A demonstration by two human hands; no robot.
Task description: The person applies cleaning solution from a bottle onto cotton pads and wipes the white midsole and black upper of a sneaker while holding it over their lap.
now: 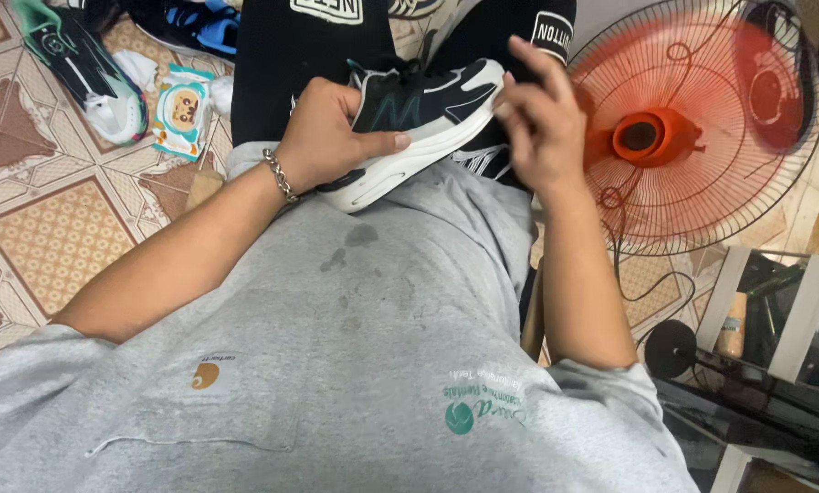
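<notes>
A black sneaker with a white sole [428,119] lies on my lap, toe toward the right. My left hand [327,137], with a metal bracelet on the wrist, grips its heel end, thumb pressed along the white sole. My right hand [537,119] is at the toe end, fingers spread and touching the front of the sole. I cannot tell whether the right hand holds a small cloth. My grey shirt fills the bottom of the view.
A red standing fan [693,128] spins at the right. A wipes packet [183,110] and another sneaker, black, green and white [85,73], lie on the patterned tile floor at the left. A glass-topped stand [775,319] is at the lower right.
</notes>
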